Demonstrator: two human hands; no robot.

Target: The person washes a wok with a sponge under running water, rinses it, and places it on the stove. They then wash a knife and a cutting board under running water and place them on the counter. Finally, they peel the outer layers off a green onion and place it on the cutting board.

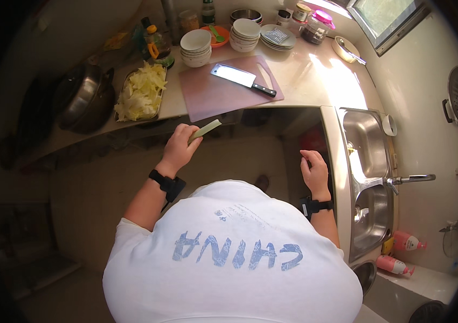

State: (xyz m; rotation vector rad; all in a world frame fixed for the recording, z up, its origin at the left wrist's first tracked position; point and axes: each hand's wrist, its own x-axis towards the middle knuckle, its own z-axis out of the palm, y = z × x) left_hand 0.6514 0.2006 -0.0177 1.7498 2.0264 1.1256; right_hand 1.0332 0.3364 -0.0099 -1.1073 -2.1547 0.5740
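My left hand (179, 146) grips a pale green vegetable stalk (208, 130), probably celery, just short of the counter's front edge. Its cut end points forward and right, below the pink cutting board (198, 95). On that board lies a cleaver (235, 76), its black handle (264, 89) toward the right. To the right, my right hand (316, 171) hangs beside the sink counter with fingers loosely curled and thumb apart; nothing shows in it. A metal tray (163, 87) of torn pale leaves (142, 91) sits left of the board.
Stacked bowls (195, 48), plates (283, 42) and several jars (318, 26) line the back of the counter. A lidded pot (87, 97) stands far left. At right is a double steel sink (368, 145) with a faucet (415, 178); pink pump bottles (394, 264) lie near it.
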